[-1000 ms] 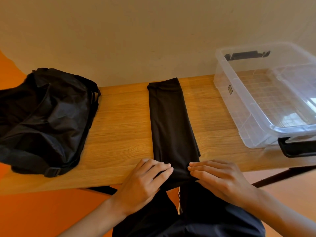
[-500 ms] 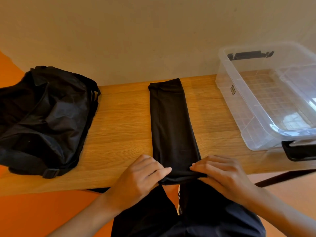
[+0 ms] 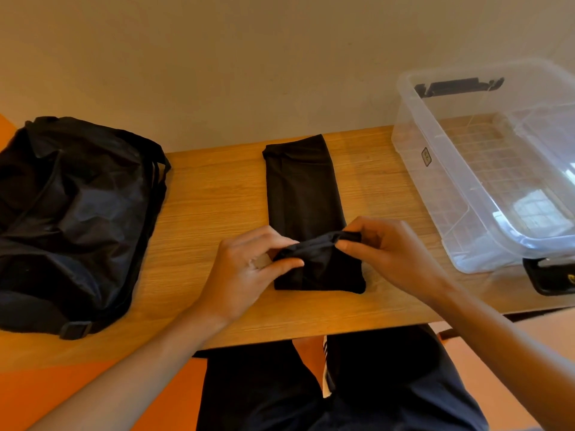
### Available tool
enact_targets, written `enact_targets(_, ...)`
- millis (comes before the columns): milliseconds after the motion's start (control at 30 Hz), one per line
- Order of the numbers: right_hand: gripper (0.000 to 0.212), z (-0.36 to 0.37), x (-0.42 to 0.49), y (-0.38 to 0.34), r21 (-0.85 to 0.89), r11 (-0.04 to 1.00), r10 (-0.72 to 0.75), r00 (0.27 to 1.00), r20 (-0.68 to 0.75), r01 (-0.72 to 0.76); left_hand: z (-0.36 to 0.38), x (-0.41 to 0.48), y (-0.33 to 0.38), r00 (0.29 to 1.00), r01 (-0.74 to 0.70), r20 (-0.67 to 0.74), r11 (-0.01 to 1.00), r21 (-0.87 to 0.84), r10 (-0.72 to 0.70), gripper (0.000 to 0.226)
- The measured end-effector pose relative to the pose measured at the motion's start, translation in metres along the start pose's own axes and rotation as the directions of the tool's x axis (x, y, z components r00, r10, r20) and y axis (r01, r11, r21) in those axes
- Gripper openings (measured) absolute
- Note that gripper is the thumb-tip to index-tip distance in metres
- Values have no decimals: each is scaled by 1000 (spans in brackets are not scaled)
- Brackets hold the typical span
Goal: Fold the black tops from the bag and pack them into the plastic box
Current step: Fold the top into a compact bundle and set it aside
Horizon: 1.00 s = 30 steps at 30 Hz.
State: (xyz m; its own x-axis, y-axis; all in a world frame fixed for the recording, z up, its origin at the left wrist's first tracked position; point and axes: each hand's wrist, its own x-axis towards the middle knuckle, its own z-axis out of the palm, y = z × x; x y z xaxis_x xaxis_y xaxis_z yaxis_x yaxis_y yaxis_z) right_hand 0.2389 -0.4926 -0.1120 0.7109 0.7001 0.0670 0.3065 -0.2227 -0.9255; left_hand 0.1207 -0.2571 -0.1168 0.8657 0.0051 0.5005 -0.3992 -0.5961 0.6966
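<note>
A wooden table (image 3: 217, 197) stands against the wall. On it lie a black bag (image 3: 71, 219) at the left, a narrow folded top (image 3: 303, 188) in the middle and a clear box (image 3: 435, 188) at the right.

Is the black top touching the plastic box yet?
Apart. The head view shows bare table between the black top and the plastic box.

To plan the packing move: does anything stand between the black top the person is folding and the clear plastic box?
Nothing visible does. Only bare wooden table lies between the black fabric top, pinched by the left hand and right hand, and the open clear plastic box.
</note>
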Motion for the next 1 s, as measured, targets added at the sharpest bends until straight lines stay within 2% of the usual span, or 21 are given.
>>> enact_targets(100, 11, -2, 12, 1, 27, 996, 83, 997, -1, -83, 3, 11, -4, 988, 153, -30, 988, -39, -154, 17)
enact_targets(200, 11, -1, 24, 2, 61, 988, 141, 990, -15, -140, 6, 19, -9, 944, 324, -24, 941, -95, -328, 13)
enact_targets(333, 13, 5, 36, 8, 11, 988, 153, 987, -44, -153, 7, 24, -14, 911, 406, -31, 910, -88, -410, 8)
enact_targets(467, 20, 10, 45, 18, -183, 970, 135, 979, -156, -163, 8, 31, -24, 883, 468, -20, 883, -34, -469, 5)
enact_targets(533, 25, 11, 48, 20, -215, 961, 137, 973, -187, -177, 9, 34, -27, 880, 475, -7, 880, 24, -475, 7)
enact_targets(633, 31, 11, 42, 17, -266, 953, 81, 968, -236, -144, 4, 35, -29, 901, 432, -27, 894, 116, -432, 14)
enact_targets(700, 34, 8, 28, 15, -400, 914, -40, 966, -256, -68, -7, 29, -30, 951, 304, -12, 927, 218, -309, 19)
enact_targets(767, 37, 6, 13, 16, -500, 866, -141, 973, -181, 33, -18, 20, -30, 964, 164, 161, 950, 266, -211, 34)
enact_targets(833, 42, 5, 0, 18, -510, 856, -142, 987, -72, 86, -22, 13, -30, 920, 99, 343, 958, 268, -191, 46)
enact_targets(900, 45, 7, -7, 21, -516, 849, -122, 992, 18, 114, -18, 10, -32, 907, 61, 386, 958, 279, -170, 42)
enact_targets(1000, 32, 11, -8, 23, -491, 859, -140, 989, 47, 145, -11, 13, -34, 937, 24, 330, 963, 270, -116, 19)
